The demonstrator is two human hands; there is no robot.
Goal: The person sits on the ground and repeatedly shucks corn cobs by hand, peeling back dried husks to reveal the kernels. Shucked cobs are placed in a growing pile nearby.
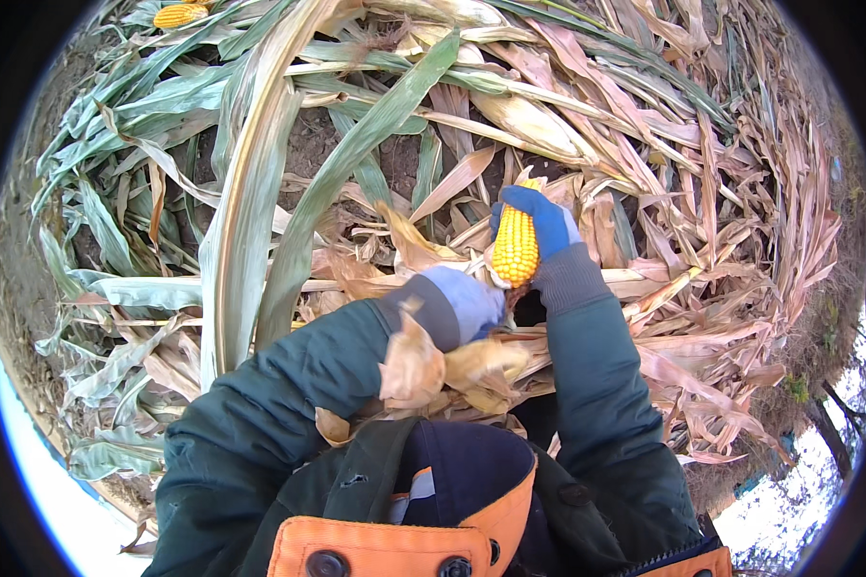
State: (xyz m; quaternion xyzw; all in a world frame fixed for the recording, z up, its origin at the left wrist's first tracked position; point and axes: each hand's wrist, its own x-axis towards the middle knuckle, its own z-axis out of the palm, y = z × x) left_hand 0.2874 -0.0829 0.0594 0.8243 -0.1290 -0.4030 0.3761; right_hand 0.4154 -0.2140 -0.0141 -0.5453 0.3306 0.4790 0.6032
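My right hand, in a blue and grey work glove, is closed around the upper part of a yellow corn ear whose kernels are bare. My left hand, in a similar glove, is at the lower end of that ear, where pale husk shows; its fingers are blurred and mostly hidden behind the glove's back. Dry corn husks hang below my left wrist, blurred, in front of my jacket.
Dry and green corn stalks and leaves cover the soil around my hands. An ear still in its husk lies beyond my right hand. Husked ears lie at the upper left. Trees stand at the lower right edge.
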